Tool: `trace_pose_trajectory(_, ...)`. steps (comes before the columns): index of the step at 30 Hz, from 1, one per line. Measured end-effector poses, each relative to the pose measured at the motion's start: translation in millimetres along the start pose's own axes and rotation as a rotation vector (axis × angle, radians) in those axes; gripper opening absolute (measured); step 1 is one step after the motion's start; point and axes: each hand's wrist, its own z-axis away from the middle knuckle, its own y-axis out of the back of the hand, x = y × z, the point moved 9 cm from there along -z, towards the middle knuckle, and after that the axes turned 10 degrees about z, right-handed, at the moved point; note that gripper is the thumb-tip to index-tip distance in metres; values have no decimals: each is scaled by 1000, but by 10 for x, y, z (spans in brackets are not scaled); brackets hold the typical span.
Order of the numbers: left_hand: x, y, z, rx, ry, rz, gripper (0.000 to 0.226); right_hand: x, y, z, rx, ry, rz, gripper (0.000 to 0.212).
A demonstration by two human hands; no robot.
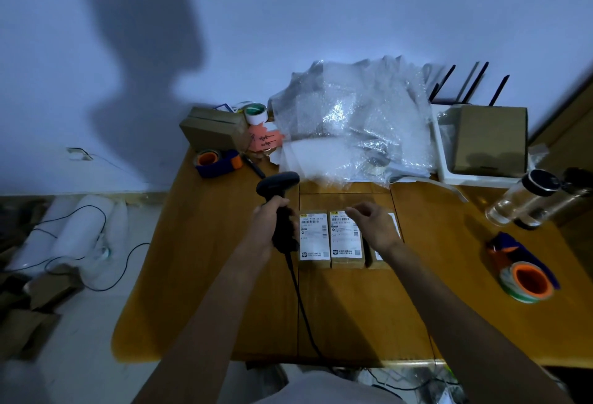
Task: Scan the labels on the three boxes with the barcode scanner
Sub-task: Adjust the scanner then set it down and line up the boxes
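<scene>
Three boxes (pixel 348 238) lie side by side on the worktop (pixel 208 275), labels up. The left hand (pixel 268 224) grips the scanner (pixel 278 201), fingers wrapped round its handle; the right hand (pixel 375 227) hovers loosely open, empty, over the rightmost box. Scanning seems about to start: next, aim at a label.

The third box (pixel 383 251), at three o'clock from the other two, is mostly hidden under the right hand (pixel 373 227); only a strip of its label shows, and its print cannot be read. The left hand (pixel 268 227) wraps the barcode scanner (pixel 279 204) so that the handle is largely covered, and its trigger cannot be seen. The scanner's cable (pixel 301 304) runs toward six o'clock and vanishes past the table edge (pixel 224 357). Text on the two visible labels is too small to read. Both forearms are cut off by the bottom edge. The right fingers are motion-blurred.
</scene>
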Motion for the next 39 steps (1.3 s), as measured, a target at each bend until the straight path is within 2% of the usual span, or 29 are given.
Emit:
trace_pose_trajectory(4, 18, 95, -77, -13, -29, 78, 14, -449, -276, 214, -160, 88, -93, 31)
trace_pose_trajectory(8, 31, 188, -151, -42, -65, 122, 28, -789, -591, 446, -312, 132, -149, 36)
trace_pose_trajectory(15, 3, 439, -297, -36, -79, 99, 24, -891, -965, 646, -429, 163, -160, 39)
trace_pose_trajectory(24, -112, 703, -479, 122, -69, -67, 24, -796, -1350, 484, -401, 88, -116, 44)
trace_pose_trajectory(29, -181, 906, -567, 186, -42, -221, 34, -680, -1536, 359, -399, 2, -51, 40)
trace_pose_trajectory(39, -386, 1125, -680, 156, 102, -396, 26, -515, -1862, 275, -418, -26, 174, 55)
